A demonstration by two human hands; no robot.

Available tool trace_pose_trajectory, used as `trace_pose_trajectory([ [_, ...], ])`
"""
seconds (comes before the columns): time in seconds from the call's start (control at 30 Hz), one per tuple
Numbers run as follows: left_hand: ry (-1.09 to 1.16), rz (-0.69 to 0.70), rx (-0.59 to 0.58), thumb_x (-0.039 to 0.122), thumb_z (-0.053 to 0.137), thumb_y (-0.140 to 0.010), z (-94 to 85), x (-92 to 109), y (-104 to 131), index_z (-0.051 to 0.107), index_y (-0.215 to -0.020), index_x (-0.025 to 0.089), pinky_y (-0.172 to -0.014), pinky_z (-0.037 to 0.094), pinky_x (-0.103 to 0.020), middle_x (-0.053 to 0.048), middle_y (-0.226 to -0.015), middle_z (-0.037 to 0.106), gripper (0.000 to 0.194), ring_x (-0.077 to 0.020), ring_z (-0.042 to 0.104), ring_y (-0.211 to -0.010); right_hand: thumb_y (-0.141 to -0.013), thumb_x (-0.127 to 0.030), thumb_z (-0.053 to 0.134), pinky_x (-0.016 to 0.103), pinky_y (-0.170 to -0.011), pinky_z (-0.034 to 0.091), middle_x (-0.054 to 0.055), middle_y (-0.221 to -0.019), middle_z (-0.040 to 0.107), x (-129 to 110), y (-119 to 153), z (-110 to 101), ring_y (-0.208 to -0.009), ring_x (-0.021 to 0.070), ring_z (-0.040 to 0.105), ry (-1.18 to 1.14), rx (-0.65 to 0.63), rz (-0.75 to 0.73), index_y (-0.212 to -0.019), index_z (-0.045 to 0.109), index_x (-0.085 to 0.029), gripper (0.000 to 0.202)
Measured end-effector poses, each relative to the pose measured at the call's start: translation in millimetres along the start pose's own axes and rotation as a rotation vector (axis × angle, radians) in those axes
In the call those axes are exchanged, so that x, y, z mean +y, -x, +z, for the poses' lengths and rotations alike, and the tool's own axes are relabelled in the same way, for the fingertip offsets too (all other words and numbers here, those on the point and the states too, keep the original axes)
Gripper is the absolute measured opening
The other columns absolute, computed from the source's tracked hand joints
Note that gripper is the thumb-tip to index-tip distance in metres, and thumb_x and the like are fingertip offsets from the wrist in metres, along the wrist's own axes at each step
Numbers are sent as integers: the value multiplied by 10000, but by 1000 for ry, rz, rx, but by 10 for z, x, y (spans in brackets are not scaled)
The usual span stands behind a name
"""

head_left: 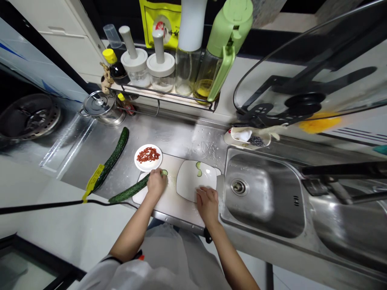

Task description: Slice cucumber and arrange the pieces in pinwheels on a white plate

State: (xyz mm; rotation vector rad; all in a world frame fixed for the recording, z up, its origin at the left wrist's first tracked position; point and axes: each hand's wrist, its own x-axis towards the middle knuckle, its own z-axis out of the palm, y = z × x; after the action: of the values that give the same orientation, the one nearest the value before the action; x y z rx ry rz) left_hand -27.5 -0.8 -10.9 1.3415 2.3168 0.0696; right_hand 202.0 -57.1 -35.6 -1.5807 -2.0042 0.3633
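Observation:
My left hand point(156, 184) is closed round the cut end of a cucumber point(130, 193), which lies across the left part of a white cutting board point(169, 205). A pale green cut piece point(164, 172) shows just beyond its fingers. On the board's right part sits a white square plate point(188, 177) with a few cucumber slices point(198, 169) near its far edge. My right hand point(208, 201) rests at the plate's near right edge, fingers apart, with nothing visible in it. A round white dish point(148, 166) of small red berries stands behind my left hand.
A whole cucumber point(116, 155) with a yellow tag lies at the left, near a lidded steel pot point(104, 108). A sink point(266, 209) is at the right, with a sponge holder point(248, 139) behind it. Jars and bottles stand on a rack point(169, 96) at the back.

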Motion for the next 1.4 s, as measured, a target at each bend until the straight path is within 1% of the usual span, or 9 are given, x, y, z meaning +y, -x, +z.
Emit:
trace_pose_trajectory([
  [0.37, 25, 117, -24, 208, 529, -784, 47, -68, 35, 602, -938, 161, -859, 423, -255, -88, -1003, 584, 176, -182, 578, -916, -877, -190, 473, 416, -914, 384, 92, -993, 634, -12, -10, -4, -966, 221, 478, -10, -16, -6, -938, 674, -182, 210],
  [0.5, 37, 131, 5, 173, 534, -774, 73, -91, 47, 581, -979, 159, -837, 428, -259, -89, -1012, 572, 211, -177, 575, -888, -873, -186, 487, 410, -905, 396, 90, -994, 639, -16, -7, -11, -969, 224, 467, -13, -11, -7, -942, 676, -178, 201],
  [0.77, 207, 220, 13, 165, 529, -762, 96, -125, 72, 606, -794, 186, -760, 418, -262, -44, -832, 622, 86, -166, 579, -794, -867, -182, 491, 412, -893, 401, 85, -982, 647, -2, 29, 1, -961, 228, 479, -58, -21, 18, -943, 683, -183, 207],
  [0.87, 355, 283, -81, 184, 542, -753, 66, -111, 107, 621, -785, 191, -660, 401, -232, 1, -713, 614, 86, -124, 550, -650, -861, -183, 483, 410, -867, 406, 79, -962, 659, 4, 10, 23, -923, 218, 517, -127, -44, 50, -934, 684, -194, 214],
  [1.0, 599, 334, -241, 257, 598, -733, 72, -8, 194, 645, -790, 173, -565, 355, -203, 28, -625, 568, 112, -91, 480, -564, -839, -227, 518, 413, -870, 403, 74, -948, 676, -47, -93, 45, -914, 216, 558, -277, -97, 151, -970, 681, -212, 210],
  [1.1, 752, 298, -400, 305, 634, -705, 98, 125, 276, 647, -774, 151, -526, 322, -199, 34, -586, 547, 169, -77, 431, -526, -807, -310, 569, 397, -868, 413, 70, -1010, 673, -96, -196, 61, -974, 226, 553, -436, -168, 307, -1025, 673, -236, 253],
  [1.2, 847, 258, -518, 335, 665, -672, 112, 246, 339, 648, -763, 144, -534, 325, -204, 20, -623, 583, 212, -75, 439, -534, -749, -381, 617, 353, -804, 441, 64, -1030, 670, -118, -281, 78, -945, 220, 562, -637, -263, 504, -1017, 672, -237, 310],
  [1.3, 930, 209, -608, 364, 696, -638, 118, 315, 362, 656, -752, 144, -577, 354, -213, 5, -650, 616, 250, -89, 488, -577, -719, -411, 634, 319, -777, 441, 47, -913, 679, -117, -330, 75, -859, 194, 578, -834, -345, 591, -917, 675, -212, 284],
  [1.4, 970, 153, -693, 392, 711, -623, 141, 332, 354, 674, -778, 146, -570, 342, -215, 4, -642, 618, 294, -92, 488, -580, -713, -433, 636, 303, -751, 435, 24, -772, 656, -108, -349, 43, -763, 172, 577, -925, -371, 623, -784, 654, -195, 249],
])
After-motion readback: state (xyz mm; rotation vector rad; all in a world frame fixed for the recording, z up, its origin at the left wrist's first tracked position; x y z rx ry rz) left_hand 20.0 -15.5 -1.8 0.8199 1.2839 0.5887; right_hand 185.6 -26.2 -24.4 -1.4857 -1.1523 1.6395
